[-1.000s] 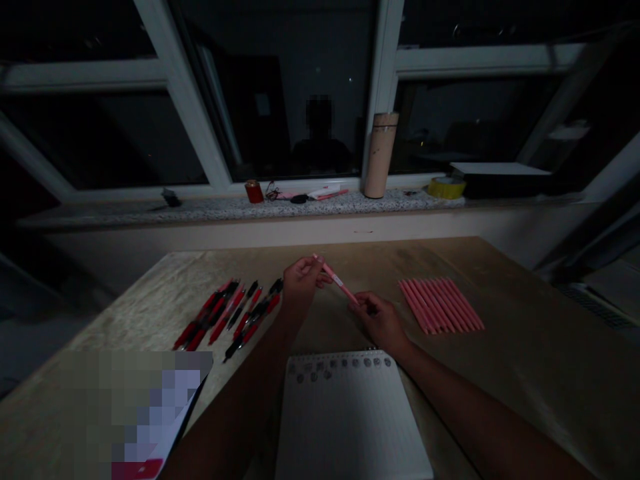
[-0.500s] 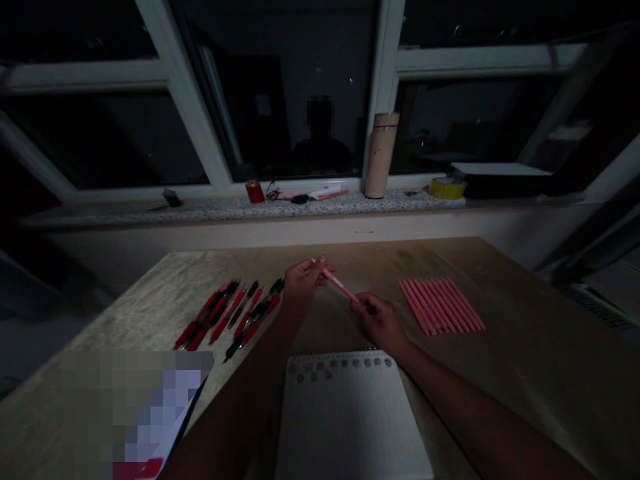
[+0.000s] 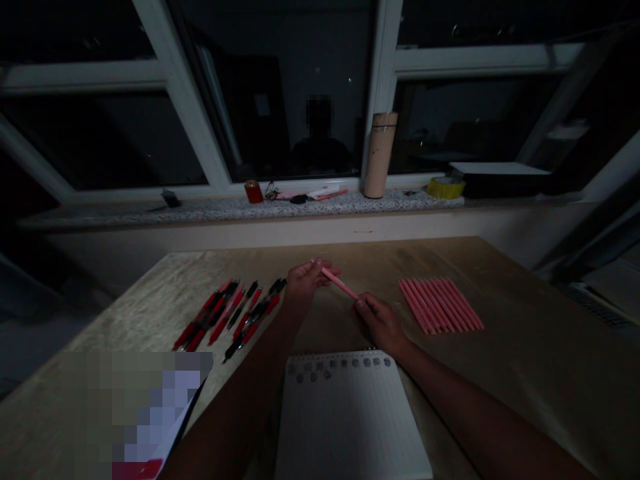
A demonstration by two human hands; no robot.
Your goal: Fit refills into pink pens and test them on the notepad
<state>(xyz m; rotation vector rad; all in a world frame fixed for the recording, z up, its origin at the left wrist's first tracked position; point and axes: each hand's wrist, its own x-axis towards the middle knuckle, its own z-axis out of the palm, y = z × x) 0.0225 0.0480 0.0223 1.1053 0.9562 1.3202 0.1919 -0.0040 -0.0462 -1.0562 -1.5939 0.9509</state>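
Observation:
A pink pencil is held above the table between both hands, slanting down to the right. My left hand pinches its upper end between thumb and fingers. The lower end sits in the closed fingers of my right hand. Just below the hands lies an open spiral notepad with lined paper and small dark round marks in rows near its top. A row of pink pencils lies side by side to the right. Red and black pens lie in a group left of my left hand.
On the granite sill stand a tan flask, a small red jar, a yellow tape roll and a dark box. A partly blurred-out booklet lies at the table's front left.
The pencil stays between both hands. My right hand has turned slightly, its fingers now closer around the lower end. The other things lie as before.

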